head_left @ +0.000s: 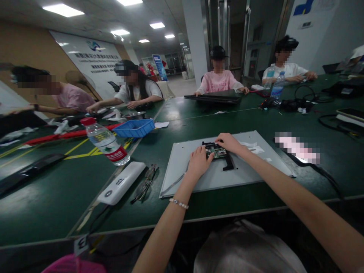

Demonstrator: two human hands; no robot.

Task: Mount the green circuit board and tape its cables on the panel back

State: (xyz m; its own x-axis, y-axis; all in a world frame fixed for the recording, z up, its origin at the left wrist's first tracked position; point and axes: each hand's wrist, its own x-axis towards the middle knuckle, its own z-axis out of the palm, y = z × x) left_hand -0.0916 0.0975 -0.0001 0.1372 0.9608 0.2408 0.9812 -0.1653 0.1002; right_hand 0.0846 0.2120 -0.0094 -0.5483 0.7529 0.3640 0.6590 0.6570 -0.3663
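A thin grey flat panel (196, 176), perhaps the back of a screen, lies on the green table in front of me. On it sits a green circuit board (218, 152) in a black plastic frame (228, 165). My left hand (200, 161) grips the left side of the frame, fingers at its far edge and thumb over the board. At the far right corner, my right hand (228, 143) has its fingers closed on the frame; their tips are partly hidden. A thin cable (176, 182) runs across the panel beside my left wrist.
Left of the panel are glasses (145, 184), a white power bank (122, 184), a water bottle (106, 144) and a blue tray (135, 128). A lit phone (298, 149) lies to the right. Several co-workers sit around the table, one holding a dark panel (213, 98).
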